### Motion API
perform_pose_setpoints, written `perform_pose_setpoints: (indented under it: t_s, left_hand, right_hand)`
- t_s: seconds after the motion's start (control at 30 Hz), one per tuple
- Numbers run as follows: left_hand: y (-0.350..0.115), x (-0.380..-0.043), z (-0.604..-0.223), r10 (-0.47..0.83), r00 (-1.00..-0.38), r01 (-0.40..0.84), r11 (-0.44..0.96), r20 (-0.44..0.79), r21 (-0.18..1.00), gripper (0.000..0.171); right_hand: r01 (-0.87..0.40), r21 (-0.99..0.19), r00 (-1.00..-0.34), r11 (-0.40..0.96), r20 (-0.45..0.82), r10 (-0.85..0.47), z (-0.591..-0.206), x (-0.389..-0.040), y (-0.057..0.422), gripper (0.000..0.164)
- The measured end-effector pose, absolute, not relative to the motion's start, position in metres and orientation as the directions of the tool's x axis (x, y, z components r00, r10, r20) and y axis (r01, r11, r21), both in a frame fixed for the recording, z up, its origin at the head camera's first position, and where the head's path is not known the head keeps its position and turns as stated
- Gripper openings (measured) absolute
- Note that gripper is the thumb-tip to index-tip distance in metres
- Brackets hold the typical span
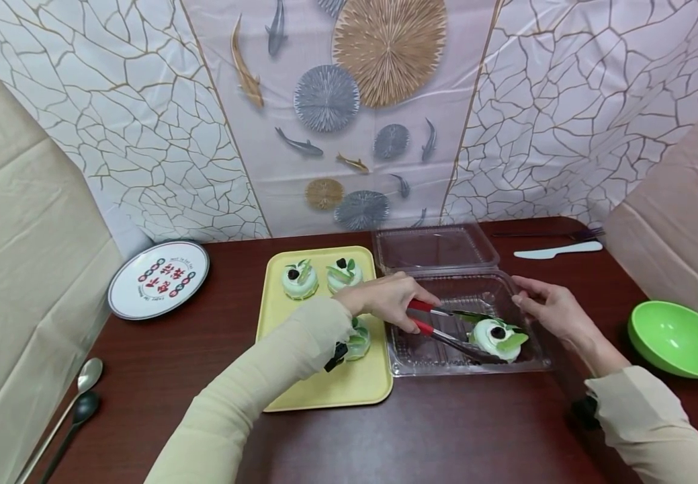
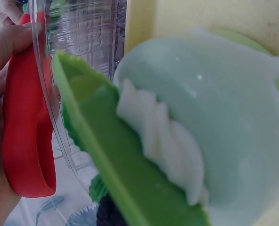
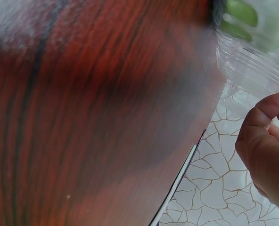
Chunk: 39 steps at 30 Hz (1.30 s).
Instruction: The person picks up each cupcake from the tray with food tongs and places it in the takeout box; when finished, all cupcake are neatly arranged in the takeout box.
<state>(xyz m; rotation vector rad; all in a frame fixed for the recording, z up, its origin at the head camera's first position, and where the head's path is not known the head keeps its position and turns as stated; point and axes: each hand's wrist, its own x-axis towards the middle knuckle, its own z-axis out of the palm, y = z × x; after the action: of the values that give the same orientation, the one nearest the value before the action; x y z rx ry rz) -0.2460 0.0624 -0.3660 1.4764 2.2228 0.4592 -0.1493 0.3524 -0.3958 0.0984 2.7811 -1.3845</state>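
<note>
My left hand point(image 1: 394, 301) grips red-handled tongs point(image 1: 424, 328) and reaches across the tray into a clear plastic container point(image 1: 463, 370). Between the tong tips, at the container's right side, sits a pale green cake point(image 1: 486, 334) topped with a dark berry and green slices. My right hand point(image 1: 560, 314) pinches the container's right rim with thumb and fingers. More such cakes stand on the yellow tray point(image 1: 288, 359): two at the back, and one point(image 1: 357, 343) partly hidden by my left forearm. That cake looms large in the left wrist view, beside the red tong handle point(image 2: 28, 122).
The container's hinged lid point(image 1: 436, 249) lies open behind it. A white knife point(image 1: 557, 251) and a dark fork lie at the back right, with a green bowl point(image 1: 681, 339) nearer. A white plate point(image 1: 159, 279) and two spoons point(image 1: 85, 405) are at the left.
</note>
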Motion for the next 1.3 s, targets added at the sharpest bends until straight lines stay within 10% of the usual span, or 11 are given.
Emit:
perform_pose_setpoints:
  t_s: [1.3]
  left_hand:
    - [0.047,-0.246,-0.352,0.899,-0.384,0.771,0.437,-0.209,0.463,0.065]
  right_hand:
    - [0.038,-0.840,-0.999,0.542,-0.032,0.020,-0.398,-0.147,0.354,0.050]
